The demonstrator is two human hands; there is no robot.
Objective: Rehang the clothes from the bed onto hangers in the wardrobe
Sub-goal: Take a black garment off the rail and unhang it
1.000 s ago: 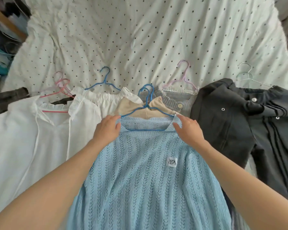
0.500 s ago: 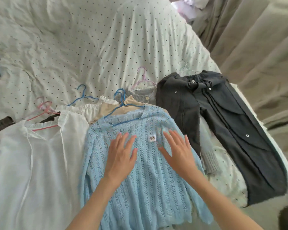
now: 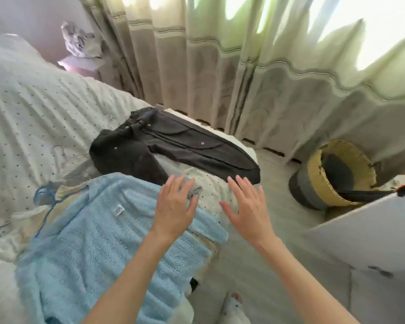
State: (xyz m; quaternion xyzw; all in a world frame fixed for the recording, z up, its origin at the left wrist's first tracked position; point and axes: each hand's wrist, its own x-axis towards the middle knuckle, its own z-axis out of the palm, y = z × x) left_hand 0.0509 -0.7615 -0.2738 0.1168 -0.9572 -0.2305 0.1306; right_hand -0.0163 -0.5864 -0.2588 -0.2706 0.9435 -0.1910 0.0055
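Both hands have slid off the middle of the light-blue knit sweater (image 3: 98, 232) toward the bed's right edge. At far left, the sweater lies flat on the dotted bedspread (image 3: 33, 108), a blue hanger (image 3: 47, 199) at its neck. Beside it, dark grey clothes (image 3: 173, 146) lie spread out. Left hand (image 3: 173, 206) and right hand (image 3: 249, 208) hover flat, fingers splayed, gripping nothing. Further right, a woven basket (image 3: 318, 183) on the floor holds dark fabric.
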